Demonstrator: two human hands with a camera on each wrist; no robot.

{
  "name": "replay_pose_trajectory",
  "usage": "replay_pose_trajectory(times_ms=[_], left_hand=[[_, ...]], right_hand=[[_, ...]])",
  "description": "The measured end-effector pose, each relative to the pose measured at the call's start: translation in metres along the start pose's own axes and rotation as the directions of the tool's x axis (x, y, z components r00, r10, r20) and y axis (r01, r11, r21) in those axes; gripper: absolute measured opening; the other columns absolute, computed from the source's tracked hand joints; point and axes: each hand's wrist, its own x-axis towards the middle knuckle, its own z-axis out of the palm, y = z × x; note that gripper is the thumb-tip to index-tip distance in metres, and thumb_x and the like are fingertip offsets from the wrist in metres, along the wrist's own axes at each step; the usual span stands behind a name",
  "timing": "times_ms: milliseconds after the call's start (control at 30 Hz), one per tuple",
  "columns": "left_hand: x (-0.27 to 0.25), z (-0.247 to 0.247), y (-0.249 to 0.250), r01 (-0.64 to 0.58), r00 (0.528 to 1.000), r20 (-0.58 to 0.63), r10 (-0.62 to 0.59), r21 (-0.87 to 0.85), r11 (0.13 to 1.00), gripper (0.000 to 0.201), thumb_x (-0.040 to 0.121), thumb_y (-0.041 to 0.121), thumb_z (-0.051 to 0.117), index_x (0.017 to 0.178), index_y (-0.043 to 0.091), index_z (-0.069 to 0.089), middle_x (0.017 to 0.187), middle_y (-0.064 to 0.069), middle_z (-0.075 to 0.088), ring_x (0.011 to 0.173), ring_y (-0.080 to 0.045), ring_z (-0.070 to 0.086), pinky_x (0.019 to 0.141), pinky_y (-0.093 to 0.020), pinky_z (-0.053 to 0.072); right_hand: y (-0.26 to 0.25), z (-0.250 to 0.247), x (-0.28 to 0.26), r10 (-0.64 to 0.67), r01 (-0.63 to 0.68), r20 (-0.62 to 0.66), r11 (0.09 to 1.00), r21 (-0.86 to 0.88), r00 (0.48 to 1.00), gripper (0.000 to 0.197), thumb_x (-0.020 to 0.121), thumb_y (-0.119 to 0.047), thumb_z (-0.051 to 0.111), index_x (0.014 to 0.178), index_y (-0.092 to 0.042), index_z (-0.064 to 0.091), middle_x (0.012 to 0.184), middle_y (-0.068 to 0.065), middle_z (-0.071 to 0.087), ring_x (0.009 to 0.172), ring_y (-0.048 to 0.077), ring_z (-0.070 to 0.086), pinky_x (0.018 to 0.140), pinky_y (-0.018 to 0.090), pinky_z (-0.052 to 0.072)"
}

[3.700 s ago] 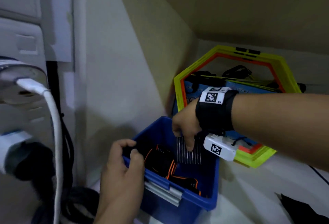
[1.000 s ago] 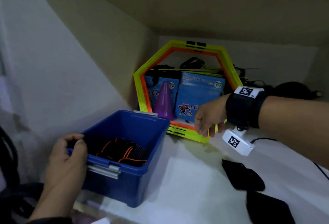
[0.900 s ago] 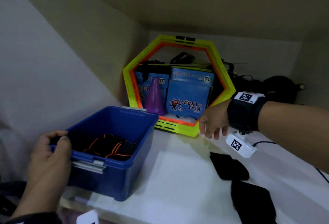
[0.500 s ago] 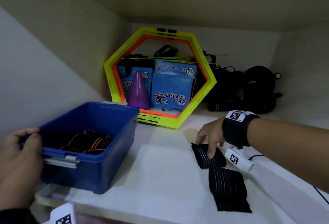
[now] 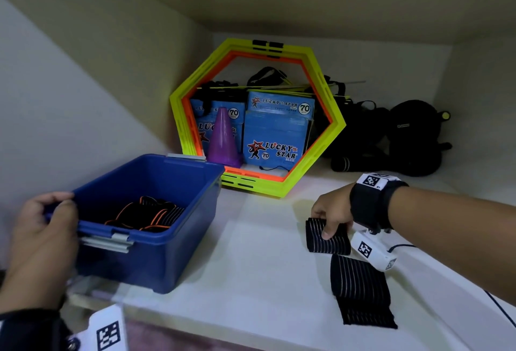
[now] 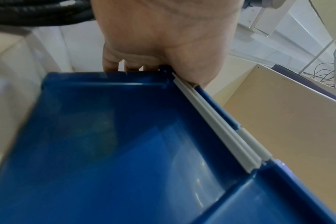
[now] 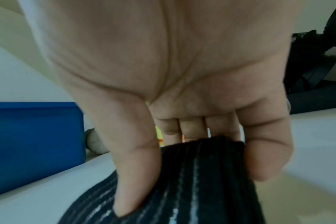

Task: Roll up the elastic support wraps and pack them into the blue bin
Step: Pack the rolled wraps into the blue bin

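We have a black striped wrap (image 5: 327, 236) on the white shelf (image 5: 251, 267), well right of the blue bin (image 5: 156, 255). Our right hand (image 5: 331, 211) pinches its near end, thumb on top and fingers curled behind. A second wrap (image 5: 361, 294) lies flat just beside it, nearer us. Our left hand (image 5: 42, 236) grips the bin's near-left rim, fingers curled over the edge. Inside the bin lie black wraps with orange trim (image 5: 148, 213). Behind stand a yellow hexagonal frame (image 5: 332, 116), a purple cone (image 5: 222, 138) and blue boxes (image 5: 276, 138).
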Motion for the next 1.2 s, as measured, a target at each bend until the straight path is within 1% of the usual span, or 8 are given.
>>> replay_pose_trajectory(times_ms=[100, 200, 300, 467, 767, 833, 1000, 1200], left_hand=[[-0.007, 0.005, 0.01, 0.014, 0.999, -0.035, -0.015, -0.04, 0.999, 0.011, 0.092, 0.051, 0.055, 0.088, 0.042, 0.059, 0.085, 0.017, 0.059, 0.077, 0.013, 0.056, 0.089, -0.015, 0.048], [-0.013, 0.01, 0.025, 0.051, 0.998, 0.02, -0.051, 0.009, 0.999, 0.018, 0.097, 0.025, 0.047, 0.085, 0.037, 0.055, 0.086, 0.014, 0.054, 0.071, 0.016, 0.056, 0.064, 0.006, 0.038], [-0.015, 0.006, 0.026, 0.05, 0.997, 0.064, -0.053, 0.049, 0.998, 0.023, 0.1, 0.017, 0.047, 0.087, 0.033, 0.055, 0.088, 0.007, 0.056, 0.073, 0.0, 0.054, 0.054, 0.004, 0.038], [-0.013, 0.0, 0.024, 0.059, 0.995, 0.078, -0.066, 0.091, 0.994, 0.014, 0.1, 0.015, 0.05, 0.109, 0.023, 0.059, 0.101, -0.007, 0.059, 0.086, -0.021, 0.055, 0.073, -0.028, 0.045], [-0.017, -0.003, 0.034, 0.089, 0.993, 0.067, -0.095, 0.093, 0.992, 0.014, 0.098, 0.016, 0.053, 0.097, 0.029, 0.058, 0.092, 0.003, 0.059, 0.076, -0.008, 0.054, 0.069, -0.024, 0.043], [-0.019, -0.001, 0.038, 0.105, 0.992, 0.064, -0.11, 0.086, 0.991, 0.017, 0.098, 0.014, 0.053, 0.094, 0.03, 0.057, 0.089, 0.002, 0.059, 0.074, -0.007, 0.053, 0.066, -0.02, 0.042], [-0.019, -0.001, 0.042, 0.12, 0.99, 0.059, -0.129, 0.131, 0.984, 0.016, 0.095, 0.016, 0.055, 0.09, 0.031, 0.055, 0.082, 0.006, 0.059, 0.073, -0.013, 0.055, 0.065, -0.028, 0.042], [-0.019, -0.004, 0.045, 0.158, 0.982, 0.083, -0.17, 0.131, 0.979, 0.013, 0.096, 0.019, 0.054, 0.093, 0.032, 0.055, 0.08, 0.007, 0.06, 0.072, -0.007, 0.056, 0.062, -0.027, 0.04]], right_hand=[[-0.003, -0.001, 0.002, 0.0, 0.0, 0.021, 1.0, -0.005, 1.0, 0.023, 0.085, -0.012, 0.076, 0.103, -0.015, 0.062, 0.117, 0.013, 0.068, 0.106, 0.033, 0.068, 0.086, 0.049, 0.059], [-0.014, -0.013, -0.004, -0.039, 0.039, 0.008, 0.999, -0.019, 0.999, 0.019, 0.088, -0.019, 0.074, 0.102, -0.017, 0.061, 0.103, 0.005, 0.067, 0.093, 0.025, 0.068, 0.073, 0.037, 0.06], [-0.038, -0.039, -0.013, -0.147, 0.149, -0.05, 0.989, 0.022, 0.988, 0.02, 0.09, -0.021, 0.072, 0.106, -0.014, 0.062, 0.109, 0.013, 0.07, 0.088, 0.024, 0.066, 0.069, 0.034, 0.057], [-0.108, -0.069, -0.028, -0.4, 0.472, -0.266, 0.819, 0.325, 0.877, 0.02, 0.087, 0.003, 0.069, 0.103, -0.001, 0.058, 0.097, 0.017, 0.069, 0.084, 0.021, 0.07, 0.073, 0.035, 0.057], [-0.262, -0.094, -0.023, -0.632, 0.671, -0.269, 0.737, 0.082, 0.727, 0.014, 0.082, -0.012, 0.079, 0.09, -0.014, 0.068, 0.089, 0.01, 0.075, 0.075, 0.019, 0.068, 0.065, 0.031, 0.057], [-0.289, -0.093, -0.015, -0.636, 0.641, -0.207, 0.766, -0.048, 0.744, 0.013, 0.079, -0.019, 0.083, 0.085, -0.017, 0.072, 0.082, 0.002, 0.076, 0.073, 0.017, 0.071, 0.068, 0.028, 0.058], [-0.344, -0.081, 0.013, -0.563, 0.552, -0.065, 0.823, -0.138, 0.824, 0.046, 0.08, -0.019, 0.082, 0.115, 0.005, 0.063, 0.099, 0.022, 0.068, 0.082, 0.027, 0.06, 0.074, 0.04, 0.055], [-0.371, -0.066, 0.041, -0.471, 0.485, 0.124, 0.865, -0.128, 0.873, 0.027, 0.083, -0.018, 0.08, 0.099, -0.013, 0.06, 0.096, 0.018, 0.055, 0.087, 0.027, 0.051, 0.067, 0.035, 0.054]])
